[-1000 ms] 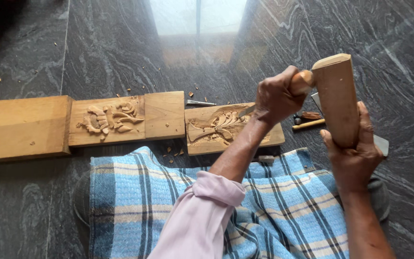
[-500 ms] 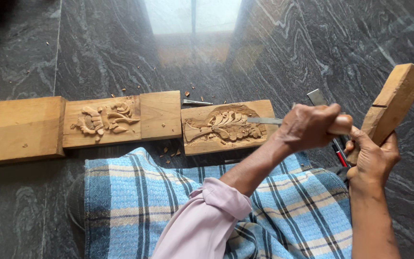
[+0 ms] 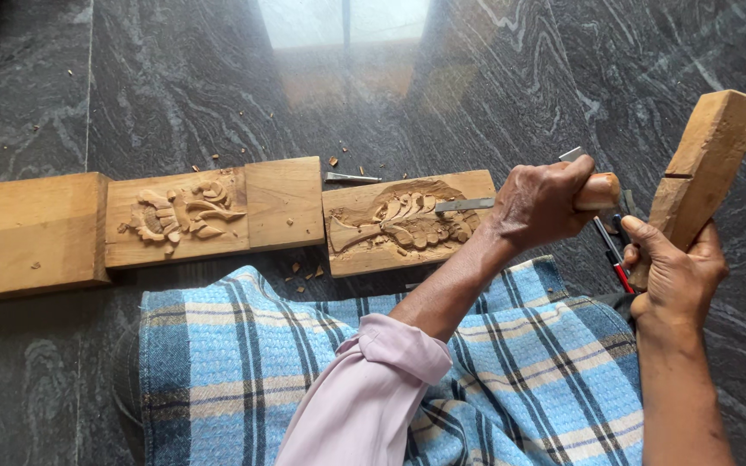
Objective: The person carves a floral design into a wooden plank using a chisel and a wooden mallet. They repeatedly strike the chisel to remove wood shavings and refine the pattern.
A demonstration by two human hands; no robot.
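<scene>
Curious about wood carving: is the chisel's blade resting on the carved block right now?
Yes, the chisel held by the left hand lies with its blade on the carved block.

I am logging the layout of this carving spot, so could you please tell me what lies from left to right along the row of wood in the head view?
Plain wooden block → carved panel → carved block → chisel → left hand → right hand → wooden mallet.

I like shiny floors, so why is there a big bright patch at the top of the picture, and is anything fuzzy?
Head view: the bright patch is daylight mirrored in the polished dark stone floor, washing out its veins there. The carved wood panel, the left hand on the chisel and the right hand gripping the wooden mallet look sharp; shadows are soft.
</scene>
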